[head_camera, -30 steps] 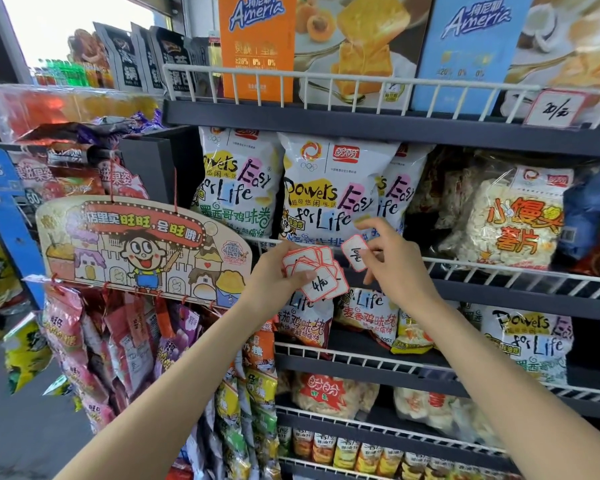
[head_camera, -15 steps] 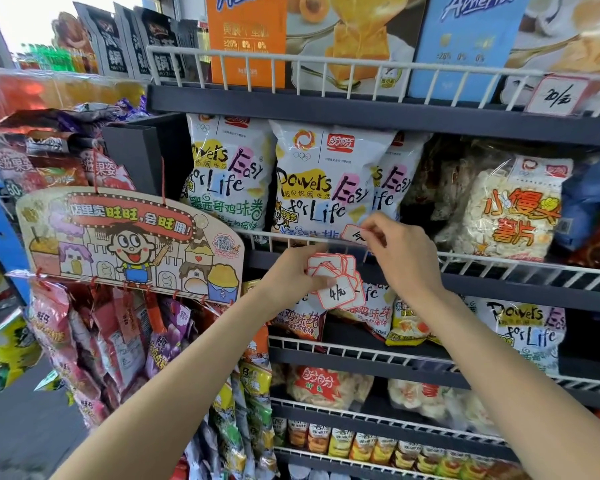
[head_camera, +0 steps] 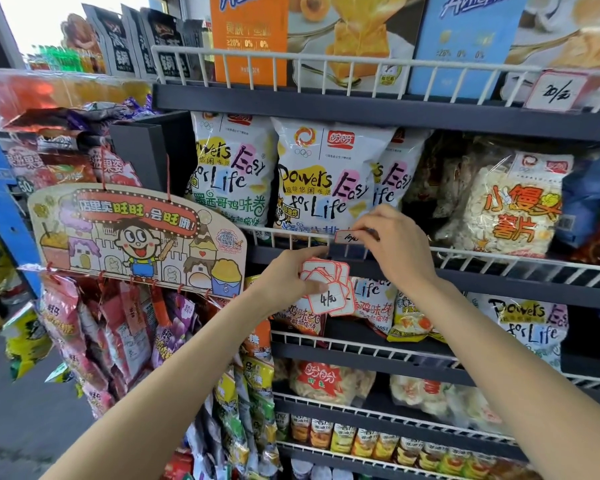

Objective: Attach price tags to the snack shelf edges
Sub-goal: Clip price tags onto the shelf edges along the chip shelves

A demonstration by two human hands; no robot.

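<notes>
Shop snack shelf (head_camera: 378, 252) w/ wire rail, right hand (head_camera: 395, 244) fingers pinching price tag (head_camera: 347, 237), left hand (head_camera: 288, 275) gripping tag stack (head_camera: 329, 289)

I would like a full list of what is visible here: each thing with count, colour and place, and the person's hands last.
white chip bags: three, white, middle shelf behind rail
wire rail: one, white, middle shelf edge
price tag: one, white with red border, at the wire rail
tag stack: several, white and red, below that rail
attached tag: one, white, top shelf rail, right
cartoon sign: one, cream, hanging left
orange box: one, top shelf
blue box: one, top shelf
left hand: holds tag stack
right hand: pinches price tag
</notes>
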